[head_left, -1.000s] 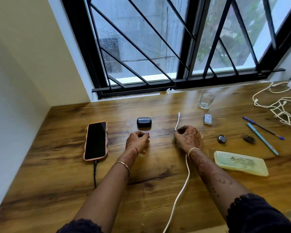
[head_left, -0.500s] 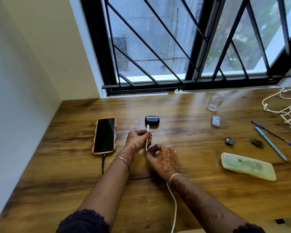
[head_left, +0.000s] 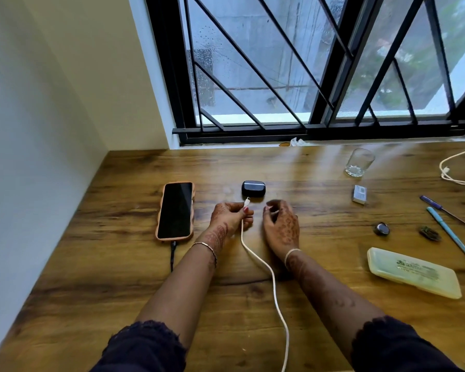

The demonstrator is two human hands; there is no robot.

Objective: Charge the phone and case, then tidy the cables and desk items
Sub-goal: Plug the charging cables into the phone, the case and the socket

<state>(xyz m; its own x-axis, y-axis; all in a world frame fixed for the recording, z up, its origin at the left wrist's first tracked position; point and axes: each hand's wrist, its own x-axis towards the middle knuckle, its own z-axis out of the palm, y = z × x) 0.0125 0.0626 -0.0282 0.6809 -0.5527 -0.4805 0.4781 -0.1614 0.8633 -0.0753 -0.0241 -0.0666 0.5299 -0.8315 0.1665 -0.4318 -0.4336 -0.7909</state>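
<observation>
Pinching the white cable [head_left: 273, 277] just behind its plug [head_left: 246, 203], the left hand [head_left: 230, 217] has thumb and forefinger pressed together on it. The plug tip points at the case [head_left: 253, 187] and sits right at its near edge; contact cannot be told. The right hand [head_left: 281, 224] is just beside, fingers loosely curled and blurred, with nothing seen in them. The cable trails back between the forearms and off the near edge of the desk [head_left: 320, 331]. The phone [head_left: 175, 210] lies left of the left hand, a dark lead [head_left: 173, 255] in its near end. Bare wood lies between case and glass [head_left: 359, 162]. Further right are a small box [head_left: 360, 194], pens [head_left: 451, 234], a pencil box [head_left: 414, 272] and tangled cords [head_left: 462, 170].
</observation>
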